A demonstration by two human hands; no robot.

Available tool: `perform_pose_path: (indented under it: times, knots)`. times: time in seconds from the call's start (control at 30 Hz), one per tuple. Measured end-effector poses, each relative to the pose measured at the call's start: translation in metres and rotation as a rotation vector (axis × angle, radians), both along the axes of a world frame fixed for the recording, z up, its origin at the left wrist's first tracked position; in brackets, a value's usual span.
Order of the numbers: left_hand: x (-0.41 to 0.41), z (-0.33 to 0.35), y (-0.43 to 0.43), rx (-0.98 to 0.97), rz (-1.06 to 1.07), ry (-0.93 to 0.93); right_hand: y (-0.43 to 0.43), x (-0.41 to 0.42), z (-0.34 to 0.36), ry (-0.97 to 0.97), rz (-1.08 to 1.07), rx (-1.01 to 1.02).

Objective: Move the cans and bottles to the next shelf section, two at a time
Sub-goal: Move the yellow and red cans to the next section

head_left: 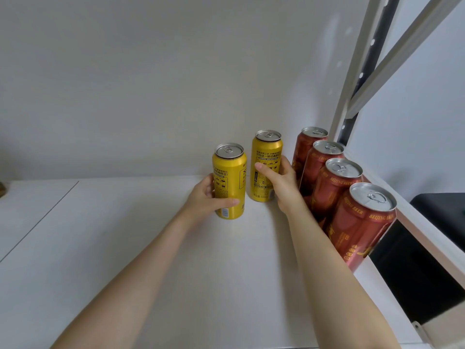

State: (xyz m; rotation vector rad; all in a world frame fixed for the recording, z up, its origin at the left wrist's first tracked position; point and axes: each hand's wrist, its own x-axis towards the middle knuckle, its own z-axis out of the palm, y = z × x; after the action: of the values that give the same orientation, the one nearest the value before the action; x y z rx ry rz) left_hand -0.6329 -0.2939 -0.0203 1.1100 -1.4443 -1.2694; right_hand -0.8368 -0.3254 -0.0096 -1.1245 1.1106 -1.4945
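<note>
Two yellow cans stand upright on the white shelf board (125, 248). My left hand (205, 199) grips the nearer yellow can (230, 177) from its left side, thumb across the front. My right hand (280, 183) grips the farther yellow can (266, 157) from its right side. A row of several red Beijing Beer cans (334, 187) runs along the right edge of the shelf, from the back wall towards me, close beside my right forearm.
The white back wall (151, 84) rises behind the cans. A white shelf upright and diagonal brace (392, 64) stand at the right. A seam (40, 220) crosses the board at the left. A dark object (437, 217) lies below the shelf edge at right.
</note>
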Motion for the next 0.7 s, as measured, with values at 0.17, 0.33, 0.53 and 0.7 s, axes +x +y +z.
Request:
perform_pose_path:
  times: [0.17,0.33,0.53,0.7]
  knots:
    - [0.012,-0.010,0.007,0.012,-0.005,-0.069,0.015,0.000,-0.001,0.045,-0.019,0.037]
    - [0.016,-0.013,0.007,0.015,-0.023,-0.116,0.053,0.000,-0.010,0.088,-0.160,0.099]
    - [0.016,-0.015,0.003,0.010,-0.024,-0.147,0.085,0.004,-0.011,0.098,-0.105,0.067]
    - [0.007,-0.017,0.011,0.027,-0.052,-0.120,0.089,0.010,-0.009,0.138,0.021,0.025]
